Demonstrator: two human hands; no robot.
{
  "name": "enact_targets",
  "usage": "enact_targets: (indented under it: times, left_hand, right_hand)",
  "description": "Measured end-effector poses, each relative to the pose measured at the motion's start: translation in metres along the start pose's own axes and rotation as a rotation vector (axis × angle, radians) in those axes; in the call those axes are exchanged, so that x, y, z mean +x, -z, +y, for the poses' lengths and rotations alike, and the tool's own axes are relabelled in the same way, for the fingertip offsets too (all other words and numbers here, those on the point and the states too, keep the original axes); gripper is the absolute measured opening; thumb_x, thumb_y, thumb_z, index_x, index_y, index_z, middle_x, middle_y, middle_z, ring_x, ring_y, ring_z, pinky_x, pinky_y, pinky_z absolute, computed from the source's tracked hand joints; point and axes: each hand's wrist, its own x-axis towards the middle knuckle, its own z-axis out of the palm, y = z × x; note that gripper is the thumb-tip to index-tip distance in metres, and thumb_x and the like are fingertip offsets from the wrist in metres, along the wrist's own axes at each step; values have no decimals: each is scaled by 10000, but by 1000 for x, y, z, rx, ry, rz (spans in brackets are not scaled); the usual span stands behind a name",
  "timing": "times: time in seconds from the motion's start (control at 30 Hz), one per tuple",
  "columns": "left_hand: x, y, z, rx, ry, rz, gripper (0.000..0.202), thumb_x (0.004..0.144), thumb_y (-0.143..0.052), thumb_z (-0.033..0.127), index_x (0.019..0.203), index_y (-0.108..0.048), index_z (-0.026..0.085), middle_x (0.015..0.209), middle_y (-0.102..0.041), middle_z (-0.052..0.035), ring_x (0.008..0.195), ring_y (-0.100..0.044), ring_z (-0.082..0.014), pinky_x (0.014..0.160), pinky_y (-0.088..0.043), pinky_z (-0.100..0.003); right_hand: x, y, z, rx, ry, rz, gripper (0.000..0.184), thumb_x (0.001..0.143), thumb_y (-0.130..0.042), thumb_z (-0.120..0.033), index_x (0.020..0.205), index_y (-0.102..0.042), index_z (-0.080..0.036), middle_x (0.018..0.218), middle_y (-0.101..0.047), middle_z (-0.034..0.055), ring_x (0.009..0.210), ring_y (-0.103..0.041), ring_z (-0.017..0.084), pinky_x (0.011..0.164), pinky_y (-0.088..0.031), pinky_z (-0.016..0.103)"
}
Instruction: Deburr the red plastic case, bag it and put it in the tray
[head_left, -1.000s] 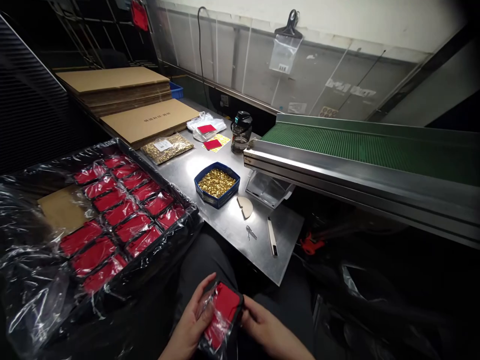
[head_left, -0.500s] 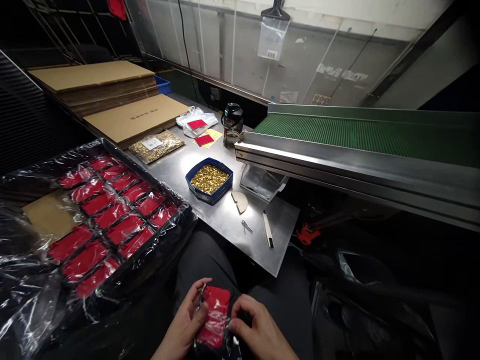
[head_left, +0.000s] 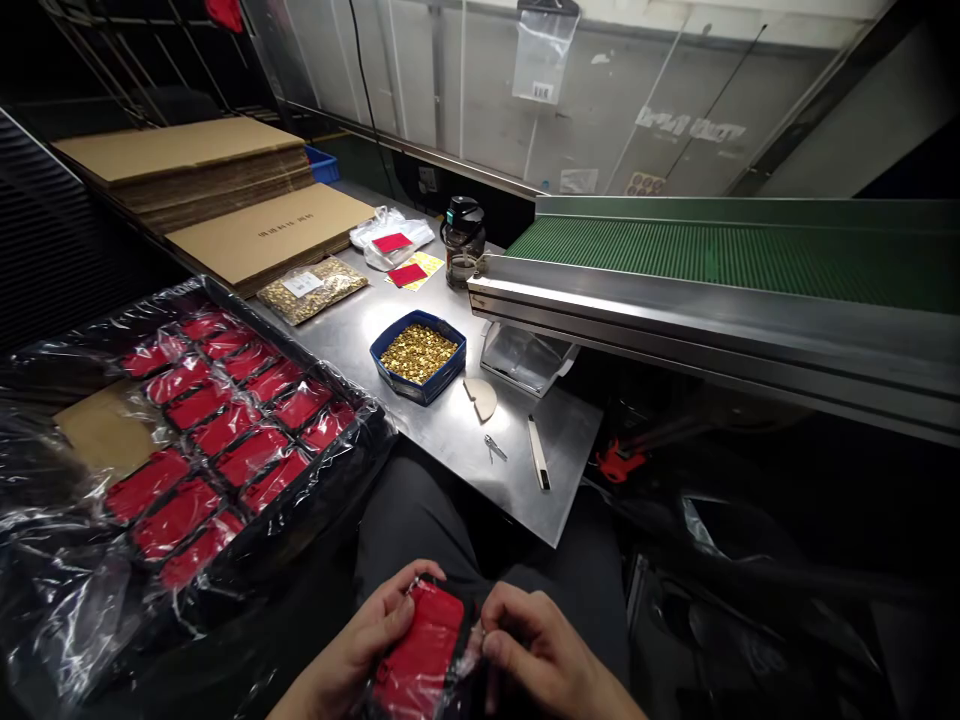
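Observation:
A flat red item with black edges (head_left: 424, 640), partly in clear plastic film, is held low over my lap. My left hand (head_left: 379, 625) is closed on its left side, thumb on the red face and fingers along the top. To its right, my right hand (head_left: 536, 645) pinches a crumpled bit of the clear film (head_left: 471, 650) beside the item's edge. What exactly the red item is I cannot tell. Several similar red packs (head_left: 251, 455) lie in rows in a carton lined with black plastic (head_left: 375, 420) at the left.
On the metal table (head_left: 420, 450) stand a blue tray (head_left: 427, 390) of small gold pieces and a dark bottle (head_left: 465, 240). A white-handled cutter (head_left: 538, 455), nail clippers (head_left: 495, 447) and a bag of gold pieces (head_left: 322, 290) lie there. A green conveyor (head_left: 675, 250) runs to the right.
My right hand has moved slightly right, away from the item, drawing the clear film outward. The red item has tilted and shifted a little lower, with my left hand still on it.

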Motion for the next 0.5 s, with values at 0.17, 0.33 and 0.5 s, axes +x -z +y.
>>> enact_targets:
  times: [0.17,0.33,0.5]
  left_hand:
    - [-1,5,-9,148,-22,11,465,884,-764,509,1215,-597,228,1045,-685,-77,842,-665,-179,780,-480,-270]
    - [-9,0,5,377,-35,25,431,922,-710,528,1225,-632,232,1017,-668,-56,871,-624,-188,761,-456,-248]
    - [-16,-27,36,681,-189,-58,443,926,-643,610,1176,-694,248,1144,-658,-82,1112,-617,-303,982,-480,-374]
  right_hand:
    - [-14,1,-1,-60,-77,-13,173,941,-712,-334,968,-602,-203,861,-725,8,782,-690,154,705,-495,229]
    - [-9,16,-20,-321,19,186,122,935,-684,-202,1045,-727,-231,942,-753,-3,869,-684,150,787,-494,228]
    - [7,8,-48,-330,124,234,131,925,-673,-155,998,-747,-233,923,-757,-11,849,-688,132,776,-506,207]
